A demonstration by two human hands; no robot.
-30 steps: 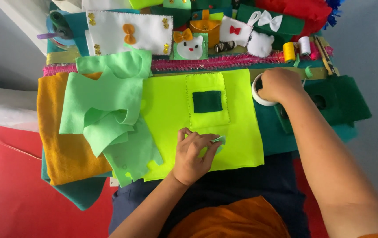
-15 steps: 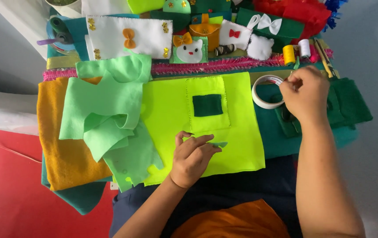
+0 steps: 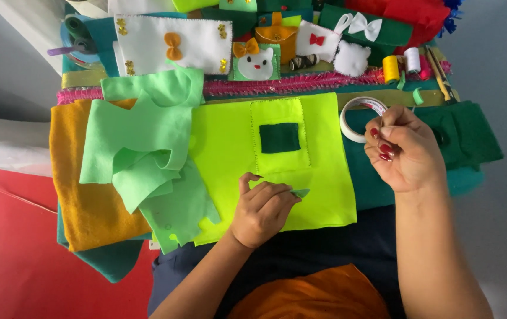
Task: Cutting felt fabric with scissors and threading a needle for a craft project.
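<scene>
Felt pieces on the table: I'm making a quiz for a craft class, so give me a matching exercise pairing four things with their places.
Things:
1. tape roll
2. yellow thread spool
3. orange felt
4. dark green square

Places:
A. far left, under the light green felt
B. on the bright yellow felt
C. by the right hand
D. top right

Pairs: 1-C, 2-D, 3-A, 4-B

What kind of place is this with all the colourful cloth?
It looks like a home craft or sewing spot. Sheets of felt, like the neon yellow-green felt sheet, cover the surface, thread spools stand at the back, and small finished felt pieces, like a cat-face patch, sit in a row.
</scene>
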